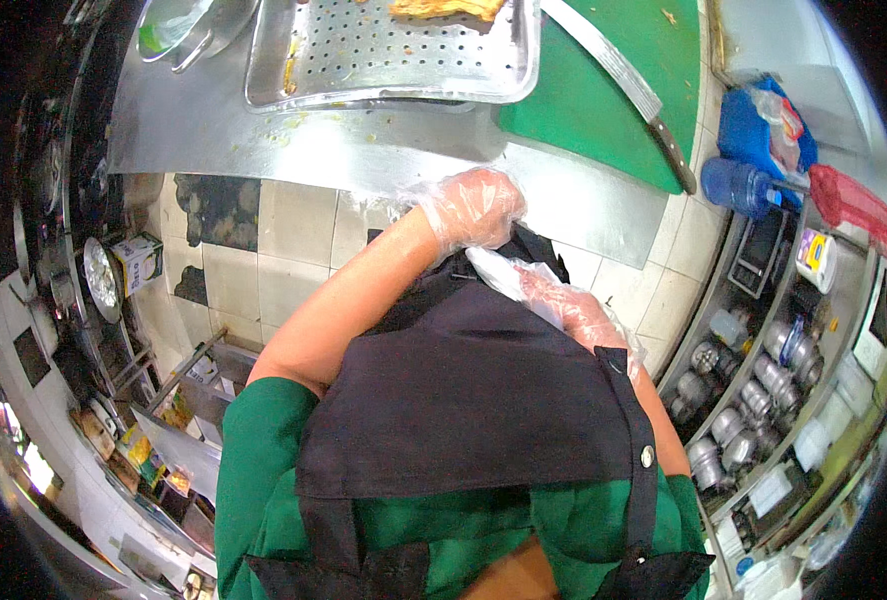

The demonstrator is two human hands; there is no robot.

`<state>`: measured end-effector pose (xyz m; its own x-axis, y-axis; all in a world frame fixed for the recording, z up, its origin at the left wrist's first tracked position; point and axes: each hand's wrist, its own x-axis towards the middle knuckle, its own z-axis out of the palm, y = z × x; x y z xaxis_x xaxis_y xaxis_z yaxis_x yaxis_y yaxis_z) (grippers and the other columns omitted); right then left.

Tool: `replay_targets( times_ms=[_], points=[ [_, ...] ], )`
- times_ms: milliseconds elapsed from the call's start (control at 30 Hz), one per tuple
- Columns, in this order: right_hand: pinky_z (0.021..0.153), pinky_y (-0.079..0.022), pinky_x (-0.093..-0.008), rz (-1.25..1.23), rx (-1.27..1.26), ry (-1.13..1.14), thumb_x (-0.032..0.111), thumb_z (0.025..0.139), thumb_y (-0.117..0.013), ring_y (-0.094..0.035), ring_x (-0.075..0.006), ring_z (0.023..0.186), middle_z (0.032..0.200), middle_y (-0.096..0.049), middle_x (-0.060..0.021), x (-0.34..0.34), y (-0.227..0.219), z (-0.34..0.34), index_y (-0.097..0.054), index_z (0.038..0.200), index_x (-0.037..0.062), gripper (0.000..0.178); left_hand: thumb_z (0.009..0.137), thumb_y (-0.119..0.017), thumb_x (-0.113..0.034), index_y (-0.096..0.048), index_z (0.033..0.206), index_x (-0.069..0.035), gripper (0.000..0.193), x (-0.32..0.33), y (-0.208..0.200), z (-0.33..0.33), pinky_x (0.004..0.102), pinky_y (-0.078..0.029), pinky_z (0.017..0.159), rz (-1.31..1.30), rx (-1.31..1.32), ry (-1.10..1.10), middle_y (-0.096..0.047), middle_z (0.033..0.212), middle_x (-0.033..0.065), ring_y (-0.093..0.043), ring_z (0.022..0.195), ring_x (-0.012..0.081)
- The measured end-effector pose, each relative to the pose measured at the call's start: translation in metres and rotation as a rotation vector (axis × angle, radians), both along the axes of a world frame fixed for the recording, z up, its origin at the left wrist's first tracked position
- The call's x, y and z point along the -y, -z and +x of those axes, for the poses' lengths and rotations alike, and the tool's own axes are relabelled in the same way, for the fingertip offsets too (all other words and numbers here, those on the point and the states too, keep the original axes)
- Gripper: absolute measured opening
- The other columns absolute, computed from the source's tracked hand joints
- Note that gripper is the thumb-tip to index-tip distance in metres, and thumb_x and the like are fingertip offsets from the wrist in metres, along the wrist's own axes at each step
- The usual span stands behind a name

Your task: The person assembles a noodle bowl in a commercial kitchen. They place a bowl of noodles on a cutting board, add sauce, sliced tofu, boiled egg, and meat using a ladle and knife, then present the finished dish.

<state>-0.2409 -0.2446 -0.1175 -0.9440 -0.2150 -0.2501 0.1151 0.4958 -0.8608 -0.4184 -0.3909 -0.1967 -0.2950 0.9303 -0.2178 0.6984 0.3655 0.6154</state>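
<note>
While the left hand (481, 208) curls closed, the right hand (570, 308) angles toward it, their grip unclear.

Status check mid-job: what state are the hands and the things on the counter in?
Left hand: gloved, curled; grip hidden
Right hand: gloved; grip unclear
Green board: lying flat
Knife: lying on the board, blade bare
Perforated tray: uncovered, orange-yellow food inside
Metal bowl: uncovered, something green and white inside
Counter: spotted with scraps
</note>
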Motion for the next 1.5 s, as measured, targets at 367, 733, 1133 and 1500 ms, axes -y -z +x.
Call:
replay_targets(
  times_ms=[367,733,1133,1500],
  points=[
    [0.113,-0.034,-0.0393,0.180,0.719,-0.164,0.050,0.100,-0.044,-0.047,-0.0257,0.133,0.141,-0.052,-0.0161,0.026,0.052,-0.071,-0.049,0.140,0.0073,0.058,0.077,-0.066,-0.027,-0.074,0.084,-0.007,0.023,-0.013,-0.043,0.000,0.0450,-0.055,0.075,0.023,0.111,0.167,-0.070,0.084,0.0192,-0.069,0.081,0.0363],
    [0.100,-0.048,-0.0445,1.030,-0.312,0.411,0.008,0.082,-0.063,-0.054,-0.0377,0.121,0.132,-0.055,-0.0183,-0.131,0.031,-0.099,-0.047,0.139,0.0079,0.060,0.077,-0.068,-0.016,-0.056,0.127,-0.009,0.052,0.007,-0.052,-0.187,0.0448,-0.050,0.091,0.340,-0.599,-0.441,-0.065,0.115,0.0139,-0.062,0.107,0.0350],
    [0.083,-0.052,-0.0492,0.736,0.044,0.541,0.007,0.082,-0.058,-0.062,-0.0387,0.097,0.107,-0.060,-0.0220,-0.154,0.064,-0.090,-0.046,0.121,0.0074,0.041,0.067,-0.071,-0.026,-0.066,0.112,-0.007,0.049,-0.020,-0.051,-0.222,0.0429,-0.054,0.088,-0.113,-0.479,-0.483,-0.070,0.099,0.0212,-0.068,0.097,0.0341],
    [0.074,-0.052,-0.0514,0.740,-0.026,0.640,0.016,0.089,-0.060,-0.065,-0.0389,0.089,0.101,-0.066,-0.0156,-0.150,0.031,-0.083,-0.052,0.120,0.0209,0.032,0.065,-0.069,-0.018,-0.061,0.105,-0.003,0.044,-0.120,-0.121,-0.091,0.0463,-0.052,0.081,0.451,-0.401,-0.231,-0.062,0.095,0.0220,-0.061,0.094,0.0389]
  ],
)
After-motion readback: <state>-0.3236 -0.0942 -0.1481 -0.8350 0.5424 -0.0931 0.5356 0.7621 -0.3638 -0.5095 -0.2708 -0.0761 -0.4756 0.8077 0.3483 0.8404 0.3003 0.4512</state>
